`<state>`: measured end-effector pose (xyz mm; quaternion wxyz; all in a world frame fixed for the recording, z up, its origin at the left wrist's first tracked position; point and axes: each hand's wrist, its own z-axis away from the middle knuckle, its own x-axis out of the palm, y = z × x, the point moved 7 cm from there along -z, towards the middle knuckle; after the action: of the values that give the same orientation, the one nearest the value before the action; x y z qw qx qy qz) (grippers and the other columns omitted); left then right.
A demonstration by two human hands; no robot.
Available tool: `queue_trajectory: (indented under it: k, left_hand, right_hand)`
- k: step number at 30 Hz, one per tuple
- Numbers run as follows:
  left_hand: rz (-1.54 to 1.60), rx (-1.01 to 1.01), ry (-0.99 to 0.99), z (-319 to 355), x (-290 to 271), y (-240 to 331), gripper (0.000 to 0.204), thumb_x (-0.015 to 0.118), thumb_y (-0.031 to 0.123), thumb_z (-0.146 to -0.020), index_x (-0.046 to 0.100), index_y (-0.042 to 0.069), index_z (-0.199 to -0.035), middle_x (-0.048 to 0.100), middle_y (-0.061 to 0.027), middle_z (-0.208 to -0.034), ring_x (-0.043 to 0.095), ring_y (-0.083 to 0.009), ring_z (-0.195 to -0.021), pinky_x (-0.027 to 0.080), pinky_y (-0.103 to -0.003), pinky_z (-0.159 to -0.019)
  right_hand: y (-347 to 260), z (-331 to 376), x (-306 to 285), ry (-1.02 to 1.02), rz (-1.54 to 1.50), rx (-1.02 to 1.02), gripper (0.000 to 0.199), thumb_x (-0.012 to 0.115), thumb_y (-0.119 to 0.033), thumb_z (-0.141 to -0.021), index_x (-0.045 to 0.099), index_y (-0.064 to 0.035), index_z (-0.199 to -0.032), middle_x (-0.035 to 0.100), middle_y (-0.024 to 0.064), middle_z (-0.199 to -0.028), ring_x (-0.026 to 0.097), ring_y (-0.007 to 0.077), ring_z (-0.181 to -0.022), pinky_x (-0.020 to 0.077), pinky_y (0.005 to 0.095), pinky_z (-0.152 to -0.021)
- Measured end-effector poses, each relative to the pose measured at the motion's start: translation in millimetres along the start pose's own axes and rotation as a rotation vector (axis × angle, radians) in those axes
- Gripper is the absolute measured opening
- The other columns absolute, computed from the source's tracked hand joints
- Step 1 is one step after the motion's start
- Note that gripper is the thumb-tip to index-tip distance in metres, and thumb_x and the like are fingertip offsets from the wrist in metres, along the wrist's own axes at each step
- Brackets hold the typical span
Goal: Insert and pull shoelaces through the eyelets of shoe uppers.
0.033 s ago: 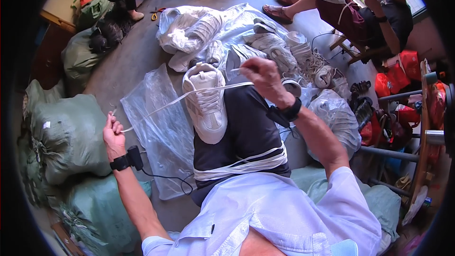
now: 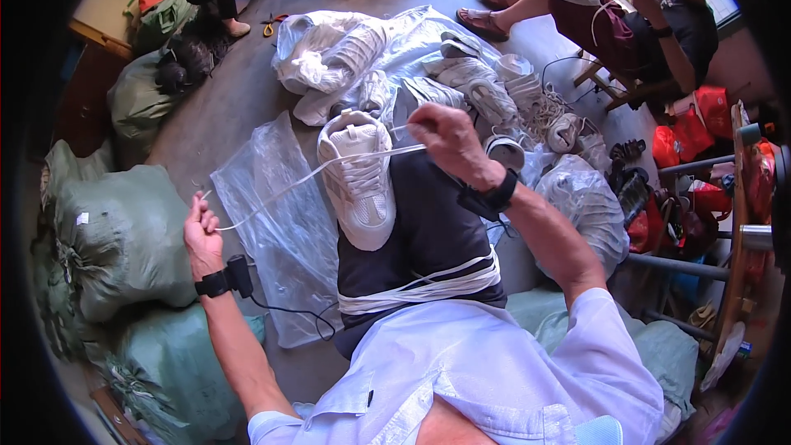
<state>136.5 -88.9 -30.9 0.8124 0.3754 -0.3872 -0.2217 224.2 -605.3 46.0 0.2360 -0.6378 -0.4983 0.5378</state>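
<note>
A white lace-up sneaker (image 2: pixel 368 227) rests on my dark-trousered left thigh, toe toward me, its laces threaded across the tongue. My left hand (image 2: pixel 202 227), out to the left, is closed on one end of a white shoelace (image 2: pixel 284 189), and a short tip sticks up from the fingers. The lace runs over the upper part of the sneaker to my right hand (image 2: pixel 455 142), which pinches it above my right knee. Another short piece of lace shows left of the right fingers. Several loose white laces (image 2: pixel 420 290) lie across my thighs.
Ahead lies a pile of white shoes (image 2: pixel 482 86) with plastic-wrapped ones (image 2: pixel 334 49). Clear plastic sheeting (image 2: pixel 276 255) lies left of my legs. Green sacks (image 2: pixel 124 235) stand at left. A metal-and-wood rack (image 2: pixel 729 272) is at right. A seated person (image 2: pixel 676 41) handles laces at upper right.
My right hand has shifted slightly left, and my left hand a little to the right. The lace between them hangs slightly slacker. The sneaker has stayed in place.
</note>
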Motion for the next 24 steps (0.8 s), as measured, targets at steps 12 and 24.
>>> queue_trajectory:
  k: [12, 24]
  left_hand:
    - [-0.615, 0.005, -0.241, 54, 125, -87, 0.021, 0.062, 0.016, -0.096, 0.065, 0.002, -0.111, 0.065, 0.0000, -0.080, 0.030, 0.0016, -0.044, 0.020, -0.016, -0.038]
    - [-0.833, 0.266, -0.368, 88, 190, -101, 0.014, 0.066, 0.017, -0.094, 0.071, 0.004, -0.093, 0.061, 0.0038, -0.066, 0.039, 0.0008, -0.051, 0.028, -0.018, -0.046]
  right_hand:
    - [-3, 9, 37, -0.159, 0.207, -0.101, 0.011, 0.065, -0.015, -0.081, 0.063, -0.0043, -0.083, 0.066, 0.0150, -0.075, 0.067, 0.0340, -0.075, 0.0501, 0.0429, -0.065]
    - [8, -22, 56, -0.450, -0.089, 0.206, 0.024, 0.065, -0.018, -0.072, 0.067, 0.0054, -0.078, 0.056, 0.0112, -0.060, 0.054, 0.0136, -0.060, 0.0427, 0.0340, -0.056]
